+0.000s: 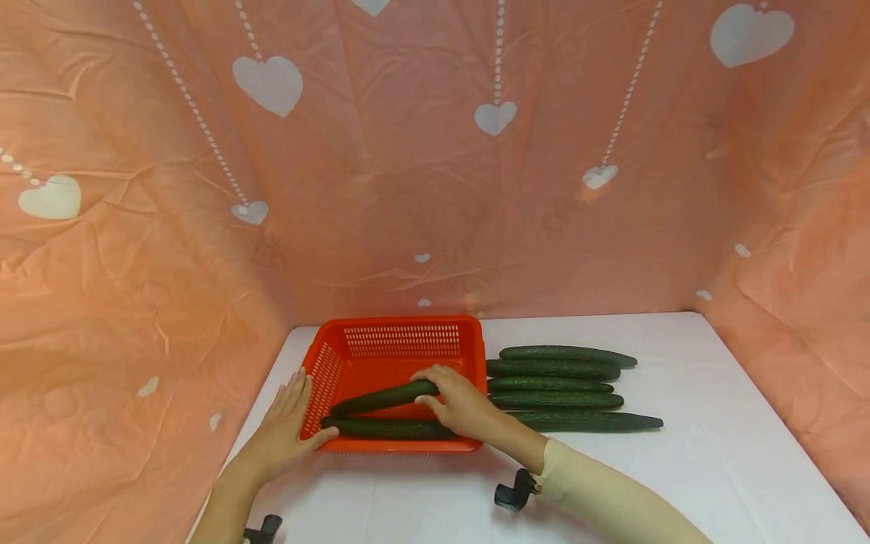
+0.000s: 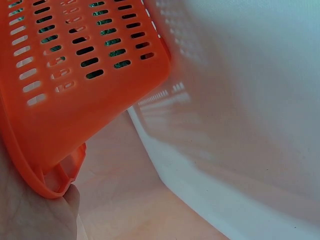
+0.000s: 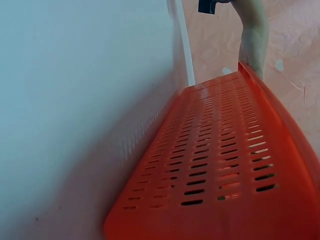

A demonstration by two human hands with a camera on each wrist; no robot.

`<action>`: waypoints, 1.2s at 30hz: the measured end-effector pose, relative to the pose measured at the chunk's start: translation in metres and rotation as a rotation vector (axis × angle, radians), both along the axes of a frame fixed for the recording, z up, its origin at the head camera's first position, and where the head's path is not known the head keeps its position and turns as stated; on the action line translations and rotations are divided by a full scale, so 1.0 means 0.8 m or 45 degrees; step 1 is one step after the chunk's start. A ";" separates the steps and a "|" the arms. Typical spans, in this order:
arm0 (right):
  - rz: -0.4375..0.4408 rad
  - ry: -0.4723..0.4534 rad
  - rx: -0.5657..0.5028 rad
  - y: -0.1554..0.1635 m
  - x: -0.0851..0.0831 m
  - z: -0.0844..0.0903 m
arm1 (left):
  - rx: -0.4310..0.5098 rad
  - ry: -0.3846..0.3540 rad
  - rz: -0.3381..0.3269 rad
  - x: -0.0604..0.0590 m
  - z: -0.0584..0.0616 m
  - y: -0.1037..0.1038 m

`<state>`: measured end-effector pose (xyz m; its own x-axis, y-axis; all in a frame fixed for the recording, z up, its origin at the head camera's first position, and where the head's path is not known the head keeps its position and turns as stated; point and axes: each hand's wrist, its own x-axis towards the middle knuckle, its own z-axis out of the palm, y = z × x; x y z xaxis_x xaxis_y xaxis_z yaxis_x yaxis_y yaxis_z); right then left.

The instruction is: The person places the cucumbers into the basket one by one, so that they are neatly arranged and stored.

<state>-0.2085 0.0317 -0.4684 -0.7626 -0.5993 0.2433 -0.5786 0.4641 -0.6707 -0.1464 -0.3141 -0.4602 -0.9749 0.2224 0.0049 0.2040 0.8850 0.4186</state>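
Observation:
A red plastic basket (image 1: 411, 323) with slotted walls stands on the table. Inside, one dark green cucumber (image 1: 390, 429) lies along the near wall, and a second cucumber (image 1: 377, 400) slants just behind it. My right hand (image 1: 458, 400) grips the right end of that second cucumber, with the wrist over the basket's right side. At the near left corner my left hand (image 1: 282, 431) rests against the basket rim, fingers straight and thumb over the edge. In the left wrist view, part of that hand (image 2: 37, 205) touches the rim. The right wrist view shows the basket wall (image 3: 210, 145) but not the right hand.
Right of the basket, several cucumbers (image 1: 553, 368) lie side by side on the white tabletop (image 1: 693, 468). An orange-pink curtain (image 1: 421, 189) with white hearts stands around the table's back and sides.

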 end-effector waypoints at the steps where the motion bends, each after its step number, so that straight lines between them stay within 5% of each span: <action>1: -0.003 -0.008 0.012 0.000 0.000 0.000 | -0.003 -0.002 0.002 0.000 0.000 0.000; 15: -0.001 -0.053 0.193 -0.004 0.001 -0.004 | 0.018 -0.027 0.014 0.008 -0.005 -0.001; 23: 0.047 -0.093 0.102 -0.004 -0.006 -0.004 | 0.002 0.012 0.002 0.004 -0.005 -0.002; 29: 0.104 -0.083 -0.109 0.010 -0.002 -0.001 | 0.006 0.015 -0.002 0.002 -0.006 -0.002; 36: 0.025 0.016 -0.266 0.054 0.006 0.009 | -0.012 0.029 -0.007 0.001 -0.003 -0.001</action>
